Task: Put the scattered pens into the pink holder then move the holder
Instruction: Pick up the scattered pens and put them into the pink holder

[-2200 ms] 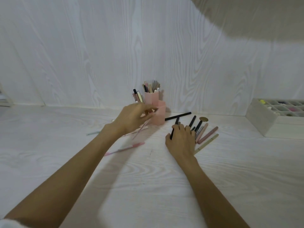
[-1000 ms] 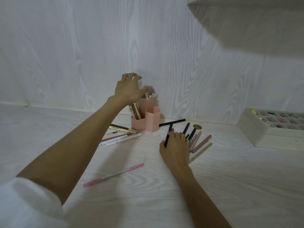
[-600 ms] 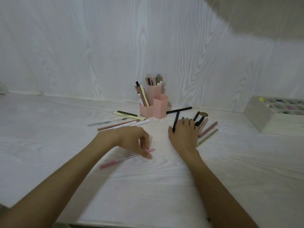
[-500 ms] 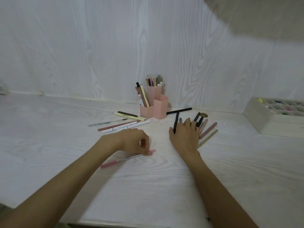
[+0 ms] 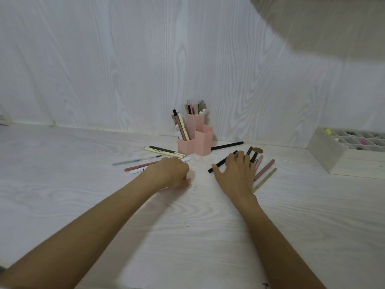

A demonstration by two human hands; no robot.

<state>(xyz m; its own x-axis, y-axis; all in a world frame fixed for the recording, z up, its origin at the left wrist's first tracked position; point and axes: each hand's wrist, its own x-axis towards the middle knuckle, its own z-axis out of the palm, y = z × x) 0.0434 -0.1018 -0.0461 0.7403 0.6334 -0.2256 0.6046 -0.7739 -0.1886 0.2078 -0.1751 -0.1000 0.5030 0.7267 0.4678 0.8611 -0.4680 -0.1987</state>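
The pink holder (image 5: 203,143) stands near the wall with several pens upright in its compartments. My left hand (image 5: 171,172) is curled over the pink pen (image 5: 188,180) on the table; only the pen's pink tip shows past my fingers. My right hand (image 5: 236,172) lies flat on a cluster of loose pens, fingers straight, and a black pen (image 5: 216,165) pokes out by its thumb. Loose pens (image 5: 141,166) lie to the left of the holder. Another black pen (image 5: 227,145) lies to the holder's right.
A pale compartment organizer (image 5: 327,152) with small coloured items sits at the right edge. A dusty pink pen (image 5: 265,169), an olive pen (image 5: 266,178) and a round gold-headed tool (image 5: 258,151) lie beside my right hand. The wood-grain wall is close behind the holder.
My left hand came down from the holder to the pink pen and has closed over it, so most of the pen is now hidden. My right hand has stayed on the pens.
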